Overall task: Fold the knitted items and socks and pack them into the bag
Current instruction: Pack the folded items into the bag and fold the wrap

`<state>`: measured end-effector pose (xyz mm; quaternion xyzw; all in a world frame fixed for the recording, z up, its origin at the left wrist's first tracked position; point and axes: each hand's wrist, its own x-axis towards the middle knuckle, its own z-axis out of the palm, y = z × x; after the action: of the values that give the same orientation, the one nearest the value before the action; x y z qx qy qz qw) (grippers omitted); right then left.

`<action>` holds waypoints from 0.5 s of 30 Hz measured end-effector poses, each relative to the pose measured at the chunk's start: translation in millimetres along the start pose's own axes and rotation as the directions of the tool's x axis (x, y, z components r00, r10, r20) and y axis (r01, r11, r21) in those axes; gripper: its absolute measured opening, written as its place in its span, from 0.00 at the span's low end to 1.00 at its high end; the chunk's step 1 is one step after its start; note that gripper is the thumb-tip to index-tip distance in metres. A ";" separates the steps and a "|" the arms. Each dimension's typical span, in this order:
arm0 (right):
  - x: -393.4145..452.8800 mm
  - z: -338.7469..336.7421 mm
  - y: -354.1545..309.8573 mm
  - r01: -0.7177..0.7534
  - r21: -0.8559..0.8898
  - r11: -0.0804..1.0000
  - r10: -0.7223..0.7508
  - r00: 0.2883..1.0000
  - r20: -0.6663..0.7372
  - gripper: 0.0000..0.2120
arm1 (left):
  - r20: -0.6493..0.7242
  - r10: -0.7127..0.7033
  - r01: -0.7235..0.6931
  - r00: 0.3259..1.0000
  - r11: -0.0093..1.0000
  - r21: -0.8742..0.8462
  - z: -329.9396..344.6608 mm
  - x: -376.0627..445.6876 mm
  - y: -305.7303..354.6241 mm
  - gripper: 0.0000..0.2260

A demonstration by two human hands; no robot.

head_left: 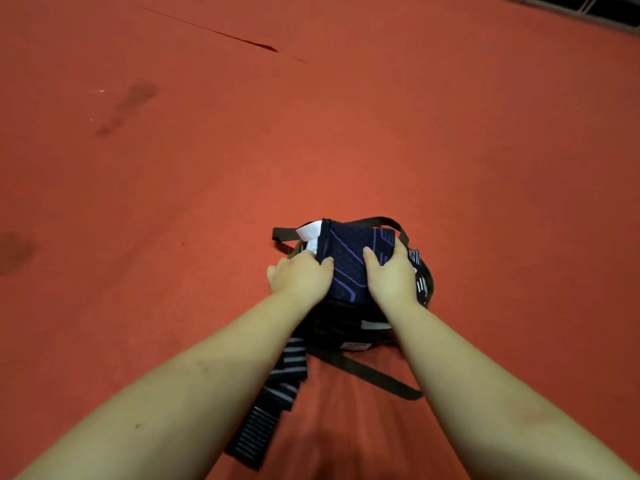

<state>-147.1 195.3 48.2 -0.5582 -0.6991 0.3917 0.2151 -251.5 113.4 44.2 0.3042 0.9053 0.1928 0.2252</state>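
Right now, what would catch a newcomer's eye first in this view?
Both hands, left hand and right hand, grip a folded navy knitted item with purple lines, low in the centre, over a dark bag with brown straps. All around lies the red surface. A striped knitted piece trails from the bag toward the viewer.

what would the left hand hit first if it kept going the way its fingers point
Probably the white label at the folded navy knit's far-left corner, just beyond the left hand; depth is unclear, and red cloth lies past that.
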 end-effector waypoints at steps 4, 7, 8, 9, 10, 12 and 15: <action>16.7 30.5 2.2 -0.010 -0.082 0.997 0.012 1.000 0.020 0.33 | -0.047 0.006 0.004 0.999 0.978 0.207 11.9 20.5 -2.0 0.19; 19.2 48.8 14.8 0.079 -0.172 0.982 -0.065 0.994 0.088 0.36 | -0.080 0.055 -0.025 0.995 0.941 0.337 22.5 31.1 -17.4 0.18; 19.0 53.1 20.7 0.140 -0.270 0.953 -0.112 0.987 0.117 0.37 | -0.128 0.110 -0.057 0.986 0.931 0.361 25.8 33.7 -24.8 0.17; 17.5 55.8 25.2 0.210 -0.383 0.900 -0.174 0.977 0.126 0.36 | -0.181 0.184 -0.105 0.966 0.922 0.372 26.7 35.2 -31.7 0.17; 16.4 57.8 29.7 0.285 -0.480 0.830 -0.262 0.958 0.116 0.33 | -0.220 0.282 -0.182 0.934 0.904 0.387 28.7 37.1 -38.3 0.18; 14.6 61.3 31.7 0.406 -0.574 0.711 -0.422 0.899 0.114 0.27 | -0.214 0.514 -0.368 0.830 0.795 0.481 32.8 42.3 -48.6 0.23; 15.5 59.8 40.2 0.497 -0.650 0.575 -0.471 0.850 0.234 0.29 | -0.055 0.686 -0.530 0.726 0.609 0.590 30.9 49.4 -55.7 0.26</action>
<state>-171.0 194.4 -21.5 -0.3775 -0.9219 0.0388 0.0780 -296.3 110.2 -22.7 0.6161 0.7829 0.0377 -0.0777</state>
